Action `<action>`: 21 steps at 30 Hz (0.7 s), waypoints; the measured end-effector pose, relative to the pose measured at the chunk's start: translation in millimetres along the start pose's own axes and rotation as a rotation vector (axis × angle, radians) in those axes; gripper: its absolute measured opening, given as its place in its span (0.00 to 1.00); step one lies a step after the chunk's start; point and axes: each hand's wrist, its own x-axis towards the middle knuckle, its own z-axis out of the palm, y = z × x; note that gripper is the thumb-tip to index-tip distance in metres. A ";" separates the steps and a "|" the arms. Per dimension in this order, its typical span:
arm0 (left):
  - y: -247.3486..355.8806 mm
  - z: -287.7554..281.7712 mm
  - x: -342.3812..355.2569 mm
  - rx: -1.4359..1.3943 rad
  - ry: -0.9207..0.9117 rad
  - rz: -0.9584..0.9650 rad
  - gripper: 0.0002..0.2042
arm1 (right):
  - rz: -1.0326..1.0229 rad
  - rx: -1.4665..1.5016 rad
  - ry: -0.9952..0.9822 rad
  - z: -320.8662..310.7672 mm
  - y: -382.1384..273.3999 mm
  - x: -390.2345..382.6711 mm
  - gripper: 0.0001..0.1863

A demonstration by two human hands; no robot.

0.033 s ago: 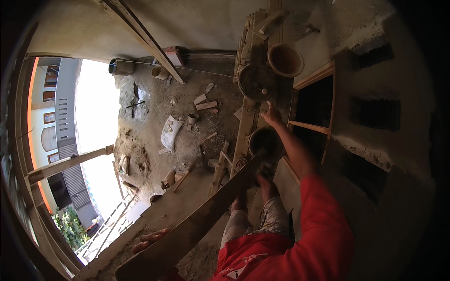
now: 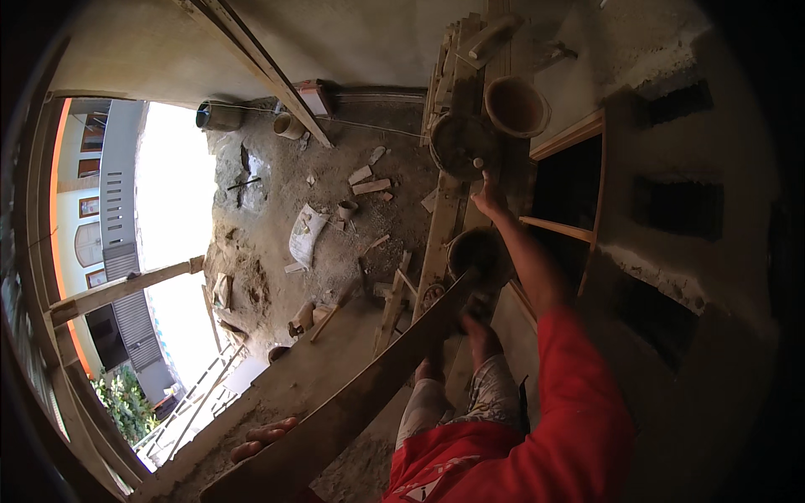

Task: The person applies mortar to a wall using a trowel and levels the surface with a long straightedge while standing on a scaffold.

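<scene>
My right hand point(image 2: 490, 199) stretches forward over the scaffold planks, its index finger beside the pale round handle end point(image 2: 478, 163) standing in a dark bucket point(image 2: 453, 168). Its fingers look apart, with nothing in them; whether the fingertip touches the handle I cannot tell. At lower left, the fingers of my left hand point(image 2: 264, 438) curl at the edge of a long wooden board point(image 2: 335, 419); the palm and thumb are hidden behind it. The board slants up across my legs toward a second dark bucket point(image 2: 478, 251), below my right forearm.
I am up on narrow planks point(image 2: 438, 243) above a dirt floor littered with wood scraps and a white sack point(image 2: 308, 235). A reddish-brown bucket point(image 2: 514, 107) stands beyond. A wooden frame point(image 2: 558, 226) and a wall with openings are on the right. A taut string crosses ahead.
My right hand has come closer to the handle end in the bucket. The board has shifted slightly at its near end, with my left hand still on it.
</scene>
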 end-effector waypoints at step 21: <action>-1.1 3.9 10.0 0.002 0.041 -0.047 0.19 | -0.424 -0.168 0.589 -26.3 42.4 67.8 0.12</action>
